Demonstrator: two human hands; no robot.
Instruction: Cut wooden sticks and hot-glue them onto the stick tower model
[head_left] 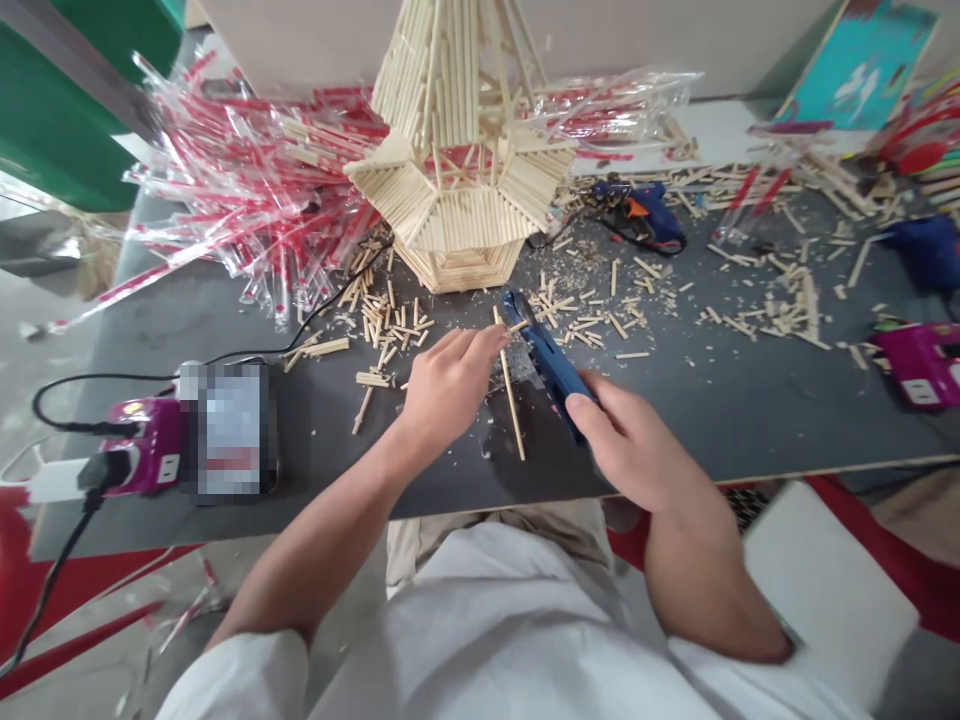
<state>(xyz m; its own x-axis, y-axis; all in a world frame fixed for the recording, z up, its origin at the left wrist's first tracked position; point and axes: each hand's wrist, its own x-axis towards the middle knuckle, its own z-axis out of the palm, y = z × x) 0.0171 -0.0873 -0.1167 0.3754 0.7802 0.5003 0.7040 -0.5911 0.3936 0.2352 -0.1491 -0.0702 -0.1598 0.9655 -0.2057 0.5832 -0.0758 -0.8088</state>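
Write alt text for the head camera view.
A person's right hand grips a blue hot glue gun beside a thin wooden stick that their left hand touches. Cut sticks litter the dark table around a tall tower model built of wooden sticks, with red-printed plastic wrappers heaped behind.

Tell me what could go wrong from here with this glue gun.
The blue glue gun in the right hand is very close to the left hand, so any hot glue could catch its fingers. The thin wooden stick at those fingers could slip. Nearby loose wood shavings could stick to wet glue.
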